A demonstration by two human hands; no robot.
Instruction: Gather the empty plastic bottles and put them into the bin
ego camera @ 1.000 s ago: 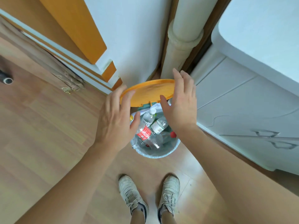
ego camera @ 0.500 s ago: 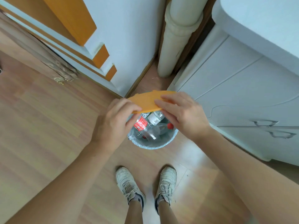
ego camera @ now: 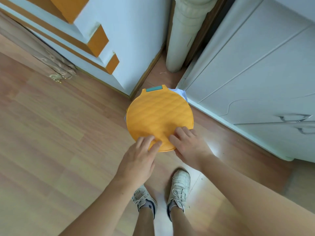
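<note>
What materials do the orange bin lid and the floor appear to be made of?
The orange lid looks like moulded plastic: even colour, matte finish, a faint wavy pattern pressed into its surface. The floor looks like wood-effect laminate or wood planks, with visible grain, plank seams and a light sheen; which of the two cannot be told.

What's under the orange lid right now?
The orange lid lies flat and hides the bin's whole opening. Only bits of white bin liner stick out at its far right edge. Any bottles inside are covered. Both the left hand and right hand rest on its near edge.
</note>
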